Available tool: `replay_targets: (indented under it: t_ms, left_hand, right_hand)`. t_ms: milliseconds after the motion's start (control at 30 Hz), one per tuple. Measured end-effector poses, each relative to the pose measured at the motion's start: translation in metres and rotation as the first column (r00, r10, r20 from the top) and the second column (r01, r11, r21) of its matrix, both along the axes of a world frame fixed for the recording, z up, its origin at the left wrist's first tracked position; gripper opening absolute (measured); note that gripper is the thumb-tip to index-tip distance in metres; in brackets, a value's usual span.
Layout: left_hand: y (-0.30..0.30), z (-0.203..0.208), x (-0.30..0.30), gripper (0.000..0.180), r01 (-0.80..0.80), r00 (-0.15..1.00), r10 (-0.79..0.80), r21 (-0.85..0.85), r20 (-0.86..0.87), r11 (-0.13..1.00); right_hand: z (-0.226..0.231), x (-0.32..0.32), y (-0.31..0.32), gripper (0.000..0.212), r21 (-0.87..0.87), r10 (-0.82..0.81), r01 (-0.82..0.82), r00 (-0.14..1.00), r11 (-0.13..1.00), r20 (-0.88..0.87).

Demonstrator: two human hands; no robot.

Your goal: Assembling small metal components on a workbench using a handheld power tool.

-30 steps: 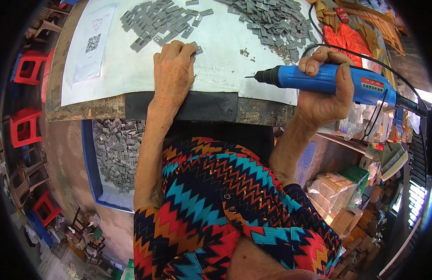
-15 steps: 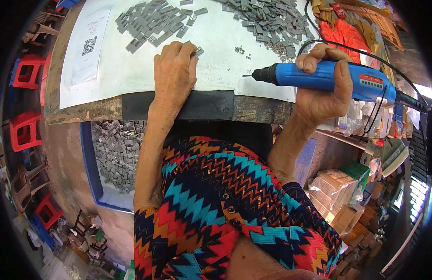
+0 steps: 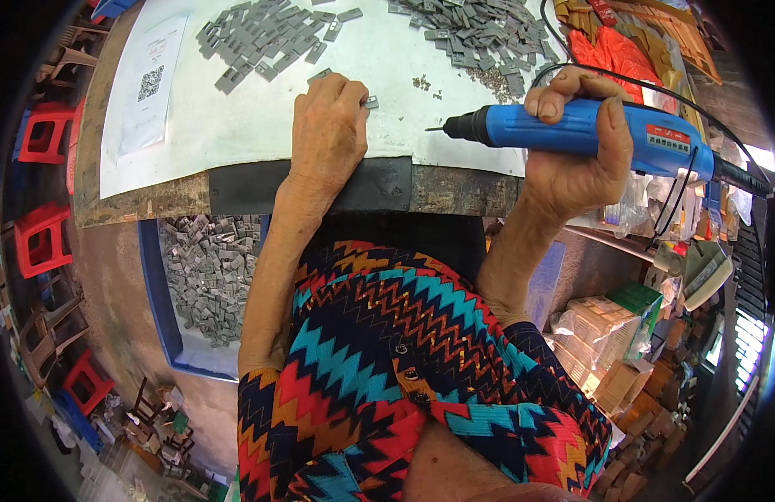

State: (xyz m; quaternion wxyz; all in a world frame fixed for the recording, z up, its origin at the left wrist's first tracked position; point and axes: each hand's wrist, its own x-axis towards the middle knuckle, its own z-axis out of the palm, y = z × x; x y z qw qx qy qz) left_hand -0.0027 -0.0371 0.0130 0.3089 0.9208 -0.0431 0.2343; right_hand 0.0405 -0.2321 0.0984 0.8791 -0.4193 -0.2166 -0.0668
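My left hand [image 3: 329, 130] rests low over the white sheet with its fingers curled down. A small grey rectangular plastic piece [image 3: 372, 102] pokes out at its thumb side, mostly covered by the fingers. Another grey piece [image 3: 320, 74] lies just beyond the knuckles. My right hand [image 3: 578, 142] is wrapped round a blue electric screwdriver [image 3: 538, 125], held level above the sheet. Its thin bit points left toward my left hand, with a gap between the bit and the piece. Tiny screws [image 3: 421, 83] lie scattered on the sheet ahead of the bit.
Grey pieces are heaped at the far left [image 3: 262, 42] and far right [image 3: 479, 33] of the sheet. A black cord [image 3: 563, 67] loops behind the screwdriver. Below the wooden table edge [image 3: 463, 195] stands a blue bin [image 3: 153, 284] of grey pieces. Red stools [image 3: 44, 238] stand left.
My left hand has shifted a little to the right with the small grey piece, away from the far left heap. The screwdriver has moved slightly left and stays in my right hand.
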Motion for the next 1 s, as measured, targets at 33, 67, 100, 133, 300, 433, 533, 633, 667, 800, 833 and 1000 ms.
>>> replay_targets:
  t_ms: [33,67,100,133,300,433,533,633,667,800,833,1000]
  left_hand:
    - [-0.001,-0.001,0.002,0.012,0.011,1.000,-0.011,-0.020,-0.003,1.000]
    - [-0.002,-0.002,0.003,0.012,0.021,1.000,-0.021,-0.040,-0.005,0.999]
    - [-0.001,-0.002,0.003,0.012,0.020,1.000,-0.020,-0.044,-0.007,0.999]
    - [-0.001,-0.002,0.003,0.012,0.022,1.000,-0.023,-0.062,-0.020,0.998]
    - [0.001,-0.007,0.004,0.011,0.015,0.999,-0.020,-0.160,-0.032,0.987]
    - [0.001,-0.007,0.004,0.011,0.024,0.999,-0.029,-0.188,-0.026,0.982]
    - [0.001,-0.008,0.004,0.009,0.025,0.999,-0.032,-0.204,-0.034,0.979]
    - [0.002,-0.009,0.005,0.008,0.016,1.000,-0.019,-0.196,-0.018,0.980]
    - [0.003,-0.010,0.005,0.008,0.019,1.000,-0.021,-0.193,-0.006,0.981]
    - [0.003,-0.013,0.004,0.009,0.017,1.000,-0.016,-0.207,0.006,0.978]
    - [0.002,-0.014,0.005,0.010,0.023,1.000,-0.022,-0.194,0.005,0.981]
    - [0.003,-0.015,0.005,0.012,0.026,1.000,-0.025,-0.175,0.005,0.984]
  right_hand:
    - [0.001,0.001,0.002,0.029,-0.018,0.011,-0.011,0.999,1.000,0.036]
    - [0.002,0.001,0.004,0.029,-0.022,0.010,-0.009,0.999,1.000,0.035]
    - [0.003,0.001,0.007,0.030,-0.027,0.016,-0.015,0.999,1.000,0.037]
    - [0.005,0.001,0.011,0.030,-0.032,0.022,-0.021,0.999,0.999,0.039]
    - [0.007,0.013,0.027,0.029,-0.129,0.064,-0.053,0.994,0.990,0.088]
    - [0.004,0.020,0.049,0.027,-0.146,0.061,-0.054,0.997,0.988,0.045]
    - [0.007,0.017,0.070,0.022,-0.162,0.046,-0.034,0.996,0.986,0.070]
    - [0.010,0.015,0.083,0.017,-0.186,0.008,0.012,0.995,0.982,0.104]
    - [0.009,0.015,0.086,0.016,-0.207,-0.011,0.032,0.995,0.978,0.099]
    - [0.007,0.016,0.092,0.016,-0.246,-0.005,0.031,0.994,0.969,0.106]
    - [0.006,0.016,0.092,0.016,-0.250,-0.006,0.033,0.994,0.968,0.106]
    - [-0.003,0.022,0.094,0.015,-0.228,-0.046,0.068,0.994,0.971,0.098]
